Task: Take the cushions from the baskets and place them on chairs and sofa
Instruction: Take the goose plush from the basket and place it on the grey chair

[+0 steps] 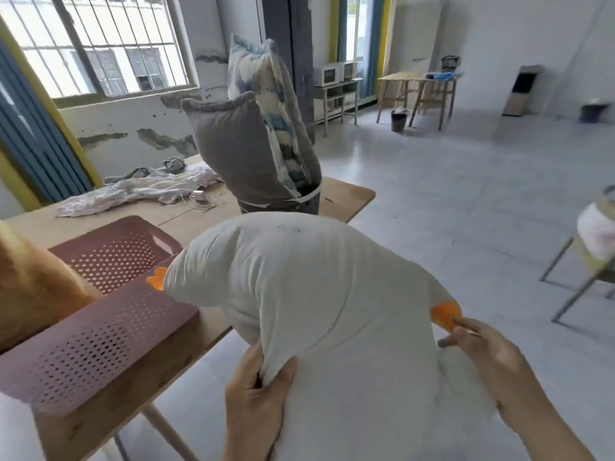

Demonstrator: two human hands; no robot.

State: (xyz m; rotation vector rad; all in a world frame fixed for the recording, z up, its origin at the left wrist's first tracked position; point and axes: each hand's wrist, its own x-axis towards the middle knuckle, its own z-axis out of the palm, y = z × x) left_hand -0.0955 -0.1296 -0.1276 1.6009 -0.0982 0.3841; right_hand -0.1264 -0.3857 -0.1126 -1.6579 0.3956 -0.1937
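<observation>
Matt cloth cushion (319, 294), seemingly plastic basket (100, 327)

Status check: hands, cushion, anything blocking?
Left hand grips white cushion. Right hand holds its orange tip. Cushion out of pink basket. Nothing blocking.
</observation>
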